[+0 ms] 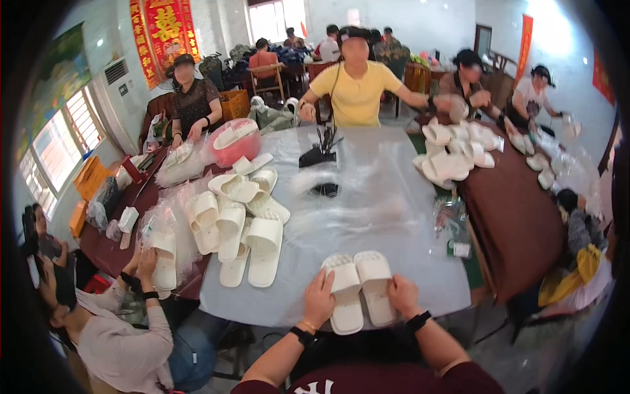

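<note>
At the near edge of the table, a pair of white slippers stands side by side, soles toward the tabletop and heels toward me. My left hand (318, 299) is closed on the outer side of the left slipper (345, 308). My right hand (403, 294) grips the outer side of the right slipper (377, 303). The two slippers touch or nearly touch along their inner edges. To the left lies a loose pile of white slippers (231, 226), some stacked on others. Clear plastic bags (374, 203) lie spread and blurred over the middle of the table.
The table (302, 262) has a pale grey cover. Small black items (318, 156) lie at its far side. More white slippers (453, 154) sit on the brown table (518, 236) at right. Across stands a person in yellow (357, 92); another (125, 335) handles a bagged slipper at left.
</note>
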Available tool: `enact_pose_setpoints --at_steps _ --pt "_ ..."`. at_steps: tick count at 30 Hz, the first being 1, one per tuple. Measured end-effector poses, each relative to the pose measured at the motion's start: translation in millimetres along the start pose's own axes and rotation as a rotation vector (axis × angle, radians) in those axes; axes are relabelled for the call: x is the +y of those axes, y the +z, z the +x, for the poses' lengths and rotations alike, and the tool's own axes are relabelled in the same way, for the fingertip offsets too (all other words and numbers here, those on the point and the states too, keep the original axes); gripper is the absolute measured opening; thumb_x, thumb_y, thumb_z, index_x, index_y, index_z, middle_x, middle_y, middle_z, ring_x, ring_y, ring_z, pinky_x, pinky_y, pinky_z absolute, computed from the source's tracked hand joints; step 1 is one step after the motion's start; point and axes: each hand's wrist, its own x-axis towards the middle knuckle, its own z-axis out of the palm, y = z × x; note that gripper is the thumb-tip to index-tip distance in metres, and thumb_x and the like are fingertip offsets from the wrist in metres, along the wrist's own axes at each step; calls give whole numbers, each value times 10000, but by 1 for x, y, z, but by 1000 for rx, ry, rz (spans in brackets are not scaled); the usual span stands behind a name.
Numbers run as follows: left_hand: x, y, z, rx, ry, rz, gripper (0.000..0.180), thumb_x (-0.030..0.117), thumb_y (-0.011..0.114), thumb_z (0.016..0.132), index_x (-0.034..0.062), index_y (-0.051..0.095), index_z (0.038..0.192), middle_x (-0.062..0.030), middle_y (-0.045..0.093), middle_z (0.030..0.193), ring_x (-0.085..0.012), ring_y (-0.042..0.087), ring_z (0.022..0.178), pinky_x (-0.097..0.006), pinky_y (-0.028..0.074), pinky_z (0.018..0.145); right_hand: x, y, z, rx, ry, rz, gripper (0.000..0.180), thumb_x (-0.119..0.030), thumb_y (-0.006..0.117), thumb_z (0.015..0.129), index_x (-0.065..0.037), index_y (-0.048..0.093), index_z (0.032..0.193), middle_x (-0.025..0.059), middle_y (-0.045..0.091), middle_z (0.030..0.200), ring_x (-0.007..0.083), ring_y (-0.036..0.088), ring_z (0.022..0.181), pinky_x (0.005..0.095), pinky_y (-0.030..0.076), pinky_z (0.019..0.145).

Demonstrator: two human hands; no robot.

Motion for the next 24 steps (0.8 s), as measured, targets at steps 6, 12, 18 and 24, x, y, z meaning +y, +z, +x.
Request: enact_pose_setpoints --at_steps 6,12,18,24 --pt "-9 3 12 -93 33 -59 624 56 592 732 49 478 1345 -245 457 1354 -398 474 1207 -469 391 980 8 -14 0 -172 56 -58 187 -219 522 873 -47 564 811 192 613 733 422 593 730 518 464 651" --pt "-11 -3 13 -63 -2 -236 638 210 646 791 3 443 1360 -264 411 1395 -405 421 1266 -467 338 1044 25 -44 43 -421 -92 45 219 -181 521 859 -44 660 958 180 664 833 386 622 817 479 491 715" --pt "-5 -16 7 -61 -46 -267 663 315 654 832 -25 430 1354 -261 405 1397 -411 415 1265 -462 335 1055 15 -26 143 -55 -214 9 212 -171 557 852 -49 663 989 185 661 943 366 625 889 447 498 780" --pt "-8 -3 7 13 -49 -239 631 311 651 840 -32 450 1329 -252 445 1357 -402 447 1222 -454 356 1034 -9 18 229 -39 -266 -39 222 -172 572 840 -17 652 978 212 655 954 376 623 905 450 497 810"
